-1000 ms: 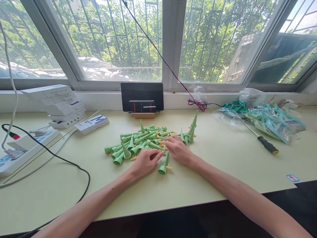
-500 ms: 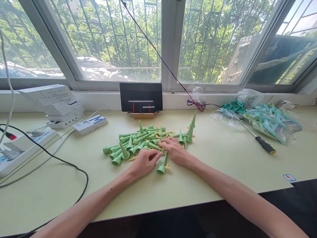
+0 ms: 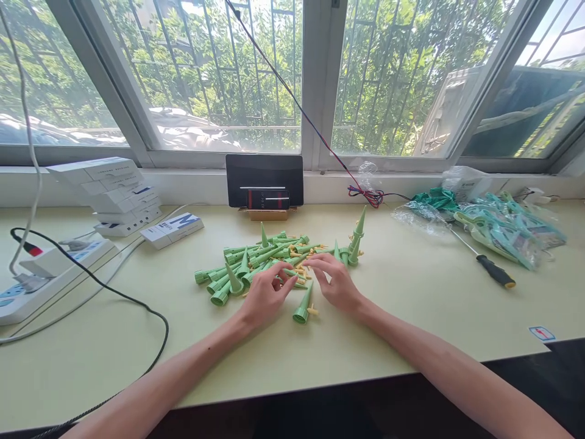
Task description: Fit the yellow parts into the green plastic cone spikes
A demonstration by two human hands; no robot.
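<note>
A heap of green plastic plant-watering spikes (image 3: pixel 265 255), with hollow caps and pointed tips, lies in the middle of the table. My left hand (image 3: pixel 267 292) is at its front edge, thumb and forefinger apart, with a green spike behind them. Opposite it, my right hand (image 3: pixel 336 283) has its fingers curved and thumb apart. Its fingertips are close to small yellow valve pieces (image 3: pixel 299 268); I see nothing held in it. A single spike (image 3: pixel 302 308) lies between my hands, cap toward me, a yellow valve (image 3: pixel 313 310) at its side. Several spikes (image 3: pixel 356 241) stand upright at the right.
A tablet (image 3: pixel 265 174) and a phone (image 3: pixel 269 199) lean on a small cardboard stand at the back. White boxes (image 3: pixel 114 195), a power strip (image 3: pixel 59 280) and cables are on the left. A screwdriver (image 3: pixel 496 271) and bagged green items (image 3: pixel 503 228) lie right.
My right hand has drawn back a little from the heap, its thumb now apart from its fingers. My left fingers have opened slightly. The whole view has shifted a little.
</note>
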